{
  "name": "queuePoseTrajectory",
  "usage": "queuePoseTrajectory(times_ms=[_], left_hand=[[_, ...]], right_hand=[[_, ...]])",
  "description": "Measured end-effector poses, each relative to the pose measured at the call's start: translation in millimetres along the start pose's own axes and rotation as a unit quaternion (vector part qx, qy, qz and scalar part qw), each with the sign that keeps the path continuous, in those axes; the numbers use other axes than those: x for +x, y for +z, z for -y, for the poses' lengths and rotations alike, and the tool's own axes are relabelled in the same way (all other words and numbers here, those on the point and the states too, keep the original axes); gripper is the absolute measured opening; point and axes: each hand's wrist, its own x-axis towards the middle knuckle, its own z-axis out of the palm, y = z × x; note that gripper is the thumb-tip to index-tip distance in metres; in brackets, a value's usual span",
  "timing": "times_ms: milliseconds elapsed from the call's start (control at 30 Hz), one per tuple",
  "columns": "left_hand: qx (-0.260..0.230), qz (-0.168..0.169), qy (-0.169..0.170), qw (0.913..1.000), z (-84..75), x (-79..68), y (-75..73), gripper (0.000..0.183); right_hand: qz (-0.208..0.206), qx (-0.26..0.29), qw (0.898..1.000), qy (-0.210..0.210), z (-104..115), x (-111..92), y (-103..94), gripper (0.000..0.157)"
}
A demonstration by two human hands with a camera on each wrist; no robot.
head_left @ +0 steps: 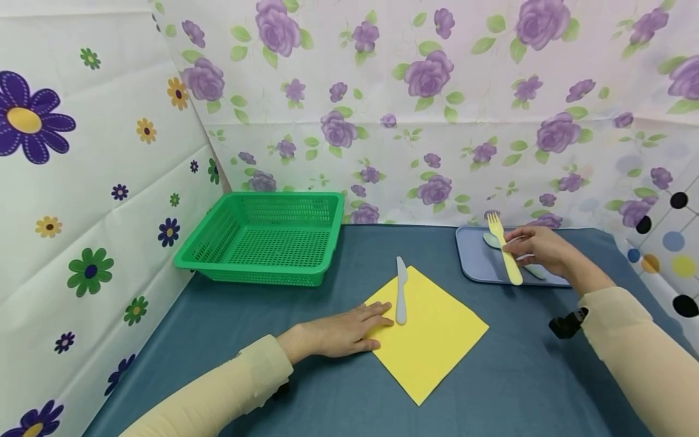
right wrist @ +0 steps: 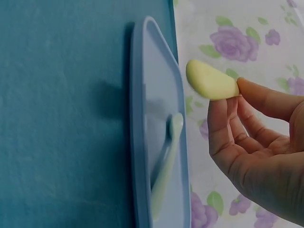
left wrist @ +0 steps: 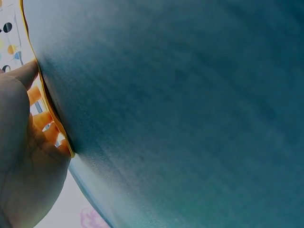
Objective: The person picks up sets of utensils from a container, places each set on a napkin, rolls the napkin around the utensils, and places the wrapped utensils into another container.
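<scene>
While the right grip (head_left: 537,247) pinches it between thumb and fingertips, the slim yellow plastic fork (head_left: 509,261) is held above the bench, its tines pointing away from the person and its rounded handle end projecting toward the near side of the grip. The right wrist view shows this handle end clear of the surface below.

Beneath the right grip lies a shallow, rectangular blue-grey tray (head_left: 474,258) with rounded corners and a raised rim. On it, below the fork and apart from it, rests a pale green plastic spoon (right wrist: 166,164).

Well to the left of the right grip, the left grip (head_left: 346,331) rests with extended fingers on the left corner of a square, flat yellow sheet (head_left: 437,334); its material cannot be determined. Just right of the left fingertips, a pale grey plastic knife (head_left: 401,297) lies on the sheet, blade directed away from the person.

Beyond the left grip and to its left stands a rectangular green plastic basket (head_left: 251,276) with perforated walls. A dark blue cloth covers the bench (head_left: 519,370).
</scene>
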Motion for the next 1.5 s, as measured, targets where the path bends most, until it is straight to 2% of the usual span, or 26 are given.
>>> queuePoseTrajectory(times_ms=[267,533,900,1167,1500], left_hand=[[-0.005,0.001,-0.002,1.0000,-0.4,-0.5,0.2,0.056],[0.000,0.001,-0.003,1.0000,-1.1,-0.7,-0.1,0.057],[-0.001,0.005,-0.005,1.0000,0.3,-0.1,-0.3,0.057],[0.005,0.003,-0.002,1.0000,-1.2,1.1,-2.0,0.056],[0.000,0.004,-0.006,1.0000,-3.0,-0.5,-3.0,0.056]], right_hand=[[0.024,0.022,0.999,-0.004,-1,-3,18.0,0.047],[0.045,0.029,0.999,-0.005,5,-4,42.0,0.051],[0.080,0.068,0.994,-0.013,16,-8,70.8,0.040],[0.088,0.074,0.993,-0.023,14,-6,87.0,0.037],[0.093,0.089,0.992,-0.014,14,-11,111.8,0.030]])
